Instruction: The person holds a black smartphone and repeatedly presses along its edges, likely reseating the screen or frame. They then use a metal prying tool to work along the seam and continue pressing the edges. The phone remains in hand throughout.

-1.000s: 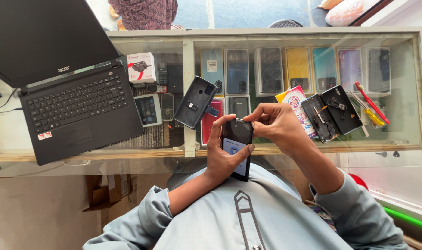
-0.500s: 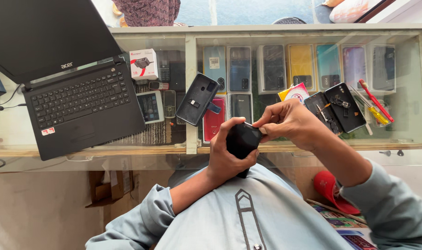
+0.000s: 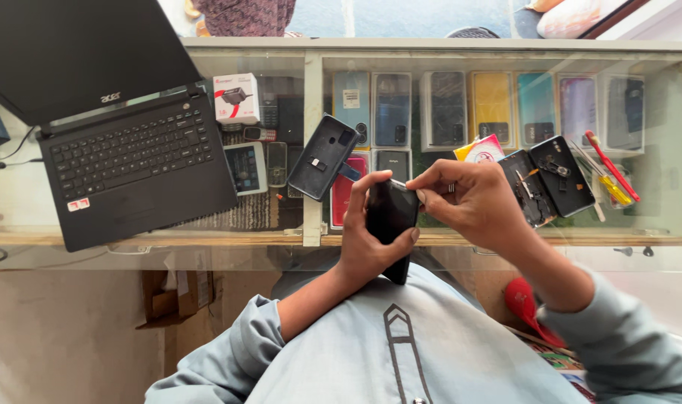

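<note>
Both forearms rise from pale blue sleeves and meet at chest height. The left hand (image 3: pixel 367 247) is cupped, palm up, fingers curled in a closed grip. The right hand (image 3: pixel 472 202) bends at the wrist, thumb and forefinger pinched together at its fingertips.

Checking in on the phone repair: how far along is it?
Done: a back cover lies off on the glass counter, with two opened phones. In hand: left hand grips a black phone; right hand works its top edge. Left: it isn't visibly opened.
</note>
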A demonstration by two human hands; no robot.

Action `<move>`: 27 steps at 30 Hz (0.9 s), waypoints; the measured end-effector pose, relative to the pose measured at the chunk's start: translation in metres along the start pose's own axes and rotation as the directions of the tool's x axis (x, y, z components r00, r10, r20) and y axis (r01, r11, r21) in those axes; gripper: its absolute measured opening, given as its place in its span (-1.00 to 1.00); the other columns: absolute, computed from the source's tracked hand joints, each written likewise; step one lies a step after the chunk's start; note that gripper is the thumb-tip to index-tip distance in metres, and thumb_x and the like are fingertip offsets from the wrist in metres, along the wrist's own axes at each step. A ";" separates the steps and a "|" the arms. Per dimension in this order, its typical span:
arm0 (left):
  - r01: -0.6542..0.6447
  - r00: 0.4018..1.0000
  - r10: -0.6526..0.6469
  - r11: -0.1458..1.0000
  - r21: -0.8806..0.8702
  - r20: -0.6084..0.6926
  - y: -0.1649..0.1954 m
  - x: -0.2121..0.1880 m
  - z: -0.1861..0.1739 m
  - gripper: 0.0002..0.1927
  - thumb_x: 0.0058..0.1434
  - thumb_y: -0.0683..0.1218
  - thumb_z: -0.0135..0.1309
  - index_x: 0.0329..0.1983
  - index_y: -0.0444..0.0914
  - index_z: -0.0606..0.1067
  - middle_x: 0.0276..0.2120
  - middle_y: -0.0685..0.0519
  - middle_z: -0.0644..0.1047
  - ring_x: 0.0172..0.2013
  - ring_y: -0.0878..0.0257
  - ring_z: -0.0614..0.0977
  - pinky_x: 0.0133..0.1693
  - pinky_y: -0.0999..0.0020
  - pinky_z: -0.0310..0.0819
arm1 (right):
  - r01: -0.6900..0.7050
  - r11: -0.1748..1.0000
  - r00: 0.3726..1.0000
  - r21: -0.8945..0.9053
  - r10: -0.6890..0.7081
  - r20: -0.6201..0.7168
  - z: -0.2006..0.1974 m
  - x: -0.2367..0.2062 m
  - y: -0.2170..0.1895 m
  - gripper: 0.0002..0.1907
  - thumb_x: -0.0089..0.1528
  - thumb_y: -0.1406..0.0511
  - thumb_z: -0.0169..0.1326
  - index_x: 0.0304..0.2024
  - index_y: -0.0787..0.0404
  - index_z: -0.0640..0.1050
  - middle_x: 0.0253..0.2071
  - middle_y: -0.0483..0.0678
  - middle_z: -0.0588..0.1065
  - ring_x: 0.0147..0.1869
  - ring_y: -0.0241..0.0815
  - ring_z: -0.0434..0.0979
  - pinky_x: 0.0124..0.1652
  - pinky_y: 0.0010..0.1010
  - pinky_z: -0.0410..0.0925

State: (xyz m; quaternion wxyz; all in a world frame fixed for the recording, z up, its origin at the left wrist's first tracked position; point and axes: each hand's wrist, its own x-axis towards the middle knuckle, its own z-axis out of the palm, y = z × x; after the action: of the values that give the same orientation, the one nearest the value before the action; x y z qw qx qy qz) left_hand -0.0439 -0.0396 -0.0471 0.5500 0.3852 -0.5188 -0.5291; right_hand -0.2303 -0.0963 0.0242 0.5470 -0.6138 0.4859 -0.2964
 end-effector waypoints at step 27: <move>0.573 0.802 -0.534 0.560 -0.598 0.268 -0.059 0.012 -0.017 -0.27 0.34 0.41 -0.30 0.02 -0.33 0.43 -0.24 -0.05 0.51 -0.14 0.20 0.60 -0.02 0.10 0.60 | 0.294 0.941 0.953 -0.168 -0.302 -0.025 0.052 0.066 0.056 -0.69 0.27 0.20 0.23 -0.36 0.29 0.47 -0.41 -0.11 0.42 -0.31 -0.31 0.38 -0.26 -0.45 0.32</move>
State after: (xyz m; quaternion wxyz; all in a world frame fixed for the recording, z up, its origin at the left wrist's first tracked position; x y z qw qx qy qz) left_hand -0.0390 -0.0618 -0.1058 0.4395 0.2962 -0.1683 -0.8312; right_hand -0.1759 -0.1330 -0.0523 0.4317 -0.7149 0.4236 -0.3508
